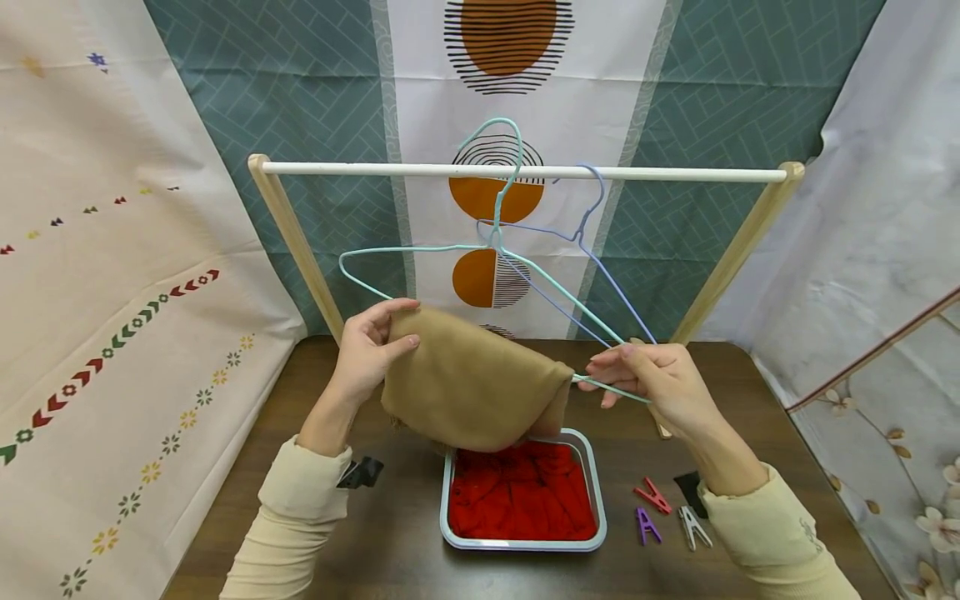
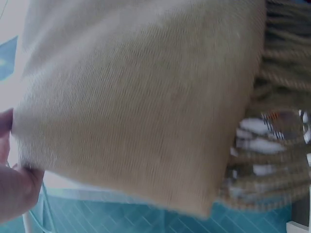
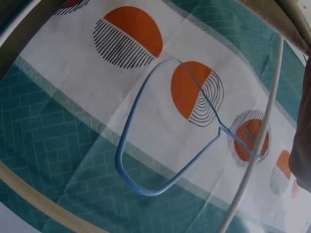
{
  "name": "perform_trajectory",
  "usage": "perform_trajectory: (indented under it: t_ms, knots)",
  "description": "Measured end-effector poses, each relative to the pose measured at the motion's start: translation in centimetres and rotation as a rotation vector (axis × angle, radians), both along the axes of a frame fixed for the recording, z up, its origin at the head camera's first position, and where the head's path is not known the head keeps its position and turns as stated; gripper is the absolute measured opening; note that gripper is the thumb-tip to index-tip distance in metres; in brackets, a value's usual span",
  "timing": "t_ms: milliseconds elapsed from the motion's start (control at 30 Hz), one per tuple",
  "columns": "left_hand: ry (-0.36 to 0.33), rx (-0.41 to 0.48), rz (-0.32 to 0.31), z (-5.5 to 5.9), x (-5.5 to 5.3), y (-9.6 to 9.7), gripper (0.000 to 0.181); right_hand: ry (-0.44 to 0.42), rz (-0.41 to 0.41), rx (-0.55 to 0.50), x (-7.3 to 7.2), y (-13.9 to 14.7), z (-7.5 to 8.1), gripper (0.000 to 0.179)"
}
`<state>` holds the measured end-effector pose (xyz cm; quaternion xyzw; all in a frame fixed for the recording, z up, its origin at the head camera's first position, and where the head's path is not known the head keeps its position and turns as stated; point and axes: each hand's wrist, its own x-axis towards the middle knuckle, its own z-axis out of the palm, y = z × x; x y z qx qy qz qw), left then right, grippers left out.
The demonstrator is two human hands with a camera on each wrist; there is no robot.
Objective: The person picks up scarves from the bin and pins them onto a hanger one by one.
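A tan scarf [image 1: 472, 375] with a fringed edge, seen in the left wrist view, drapes over the lower bar of a mint-green hanger [image 1: 420, 248]. My left hand [image 1: 363, 350] pinches the scarf's upper left corner between thumb and fingers. At the hanger's lower right end, my right hand [image 1: 652, 379] grips the mint wire beside the cloth. The mint hook rises in front of the rail; whether it touches the rail I cannot tell. Behind it, a blue hanger [image 3: 126, 145] hangs on the white rail [image 1: 360, 169].
Below the scarf, a white-rimmed tray [image 1: 525, 546] holds red cloth [image 1: 517, 492]. To its right lie a red clothespin [image 1: 652, 497], a purple one [image 1: 647, 527] and a white one [image 1: 694, 528]. Wooden posts [image 1: 738, 250] support the rail at both ends.
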<state>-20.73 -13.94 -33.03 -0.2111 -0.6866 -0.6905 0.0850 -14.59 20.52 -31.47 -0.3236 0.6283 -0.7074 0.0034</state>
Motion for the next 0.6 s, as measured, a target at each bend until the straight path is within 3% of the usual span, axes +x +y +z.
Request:
perform_trajectory:
  t_ms: [133, 367, 600]
  knots:
    - [-0.012, 0.014, 0.043, 0.3, 0.3, 0.8, 0.036, -0.058, 0.009, 0.019, 0.0, 0.0, -0.3, 0.031]
    - [-0.036, 0.22, -0.03, 1.1, 0.5, 1.8, 0.036, -0.133, -0.046, 0.085, 0.3, -0.2, -0.7, 0.036]
    - [0.006, 0.351, -0.079, 2.2, 1.1, 2.4, 0.039, -0.129, -0.115, 0.122, 0.5, -0.4, -1.1, 0.043]
